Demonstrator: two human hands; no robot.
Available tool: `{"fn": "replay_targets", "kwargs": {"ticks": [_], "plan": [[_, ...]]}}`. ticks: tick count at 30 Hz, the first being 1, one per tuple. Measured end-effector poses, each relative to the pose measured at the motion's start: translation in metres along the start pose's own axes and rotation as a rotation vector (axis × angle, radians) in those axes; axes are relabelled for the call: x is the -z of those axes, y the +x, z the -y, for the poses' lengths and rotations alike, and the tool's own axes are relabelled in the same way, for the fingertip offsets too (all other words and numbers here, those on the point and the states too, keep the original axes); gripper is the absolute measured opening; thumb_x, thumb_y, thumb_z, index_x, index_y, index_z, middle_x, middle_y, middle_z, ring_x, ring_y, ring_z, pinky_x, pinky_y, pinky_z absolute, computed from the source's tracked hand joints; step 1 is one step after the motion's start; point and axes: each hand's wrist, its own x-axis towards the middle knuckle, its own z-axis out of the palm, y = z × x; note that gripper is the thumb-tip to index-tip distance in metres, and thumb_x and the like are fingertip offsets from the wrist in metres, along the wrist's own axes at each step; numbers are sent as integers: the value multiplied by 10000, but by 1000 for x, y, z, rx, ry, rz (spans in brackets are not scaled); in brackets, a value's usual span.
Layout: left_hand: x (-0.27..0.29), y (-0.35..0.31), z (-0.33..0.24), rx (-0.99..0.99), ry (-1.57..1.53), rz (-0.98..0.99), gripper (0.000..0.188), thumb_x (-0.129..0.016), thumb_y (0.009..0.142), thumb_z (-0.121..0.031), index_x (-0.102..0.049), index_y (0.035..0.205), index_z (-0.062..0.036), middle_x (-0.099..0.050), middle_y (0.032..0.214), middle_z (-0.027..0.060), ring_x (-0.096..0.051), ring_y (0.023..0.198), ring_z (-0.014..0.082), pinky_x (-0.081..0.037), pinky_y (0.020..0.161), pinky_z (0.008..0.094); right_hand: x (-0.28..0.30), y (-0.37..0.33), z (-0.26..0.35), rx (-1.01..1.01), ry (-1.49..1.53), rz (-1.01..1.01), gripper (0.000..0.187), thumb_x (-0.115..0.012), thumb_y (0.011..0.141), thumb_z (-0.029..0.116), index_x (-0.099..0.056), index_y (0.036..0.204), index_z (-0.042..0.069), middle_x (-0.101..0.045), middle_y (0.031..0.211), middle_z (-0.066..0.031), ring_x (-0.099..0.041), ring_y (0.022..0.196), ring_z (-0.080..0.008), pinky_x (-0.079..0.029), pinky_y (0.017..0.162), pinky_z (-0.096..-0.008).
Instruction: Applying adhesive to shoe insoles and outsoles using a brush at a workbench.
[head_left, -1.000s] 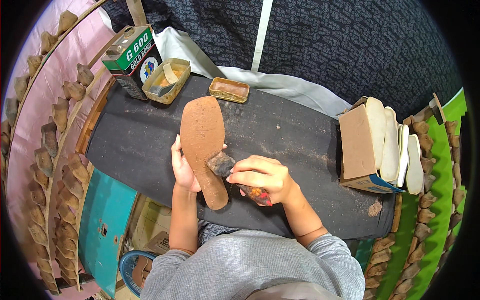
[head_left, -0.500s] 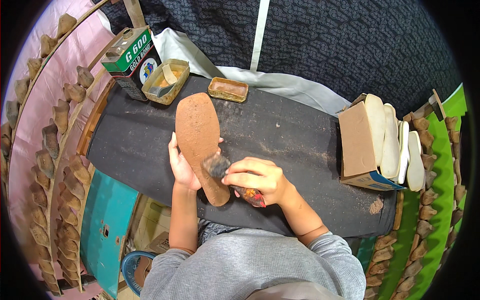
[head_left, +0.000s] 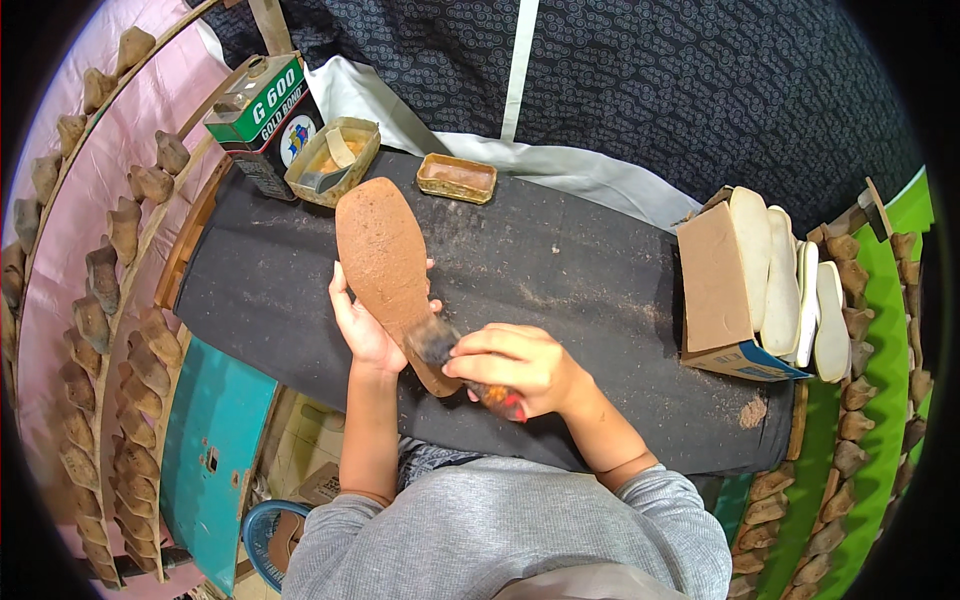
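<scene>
My left hand (head_left: 365,335) is wrapped round a brown shoe sole (head_left: 380,240) and holds it up over the dark table. The wide end points away from me, tilted a little to the left. My right hand (head_left: 525,365) grips a brush (head_left: 436,342) with dark, soft-looking bristles and a red-and-orange patterned handle. Slightly blurred, the bristles lie against the narrow part of the sole, or just over it. Some fingertips of my left hand show past the sole's right edge; the rest of them are hidden under it.
Dark cloth covers the table (head_left: 600,290), with scattered brown dust. At its back left stand a green-and-black can (head_left: 262,130), a tub (head_left: 350,180) holding a spatula-like tool and a shallow tray (head_left: 457,178). A cardboard box (head_left: 715,285) with several pale soles stands right. Shoe lasts (head_left: 150,355) line racks both sides.
The sole has shifted left and slightly away from me, tilting further left. My right hand has moved slightly, and the brush now covers the sole's narrow part.
</scene>
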Motion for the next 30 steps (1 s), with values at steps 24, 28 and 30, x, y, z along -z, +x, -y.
{"fn": "replay_targets", "kwargs": {"ticks": [24, 28, 30], "plan": [[-14, -1, -1, -122, 143, -221, 742, -277, 882, -662, -491, 1257, -58, -612, 1075, 191, -618, 821, 243, -546, 642, 455, -10, -4, -2, 36, 38, -40, 310, -697, 664, 47, -655, 968, 0, -617, 948, -132, -635, 774, -268, -531, 677, -345], [-9, -1, -3, -145, 71, -221, 715, -278, 895, -619, -465, 1274, -42, -595, 1077, 201, -607, 791, 264, -534, 630, 485, 0, -12, -3, -57, 118, 39, 322, -694, 616, 14, -649, 936, 14, -617, 945, -126, -636, 809, -279, -533, 693, -345], [-11, -1, -4, -148, 64, -224, 714, -278, 895, -619, -464, 1276, -44, -594, 1076, 202, -607, 791, 267, -533, 633, 489, 1, -12, -4, -125, 182, 24, 377, -703, 590, 5, -654, 963, 24, -621, 973, -117, -637, 821, -280, -532, 717, -358]]}}
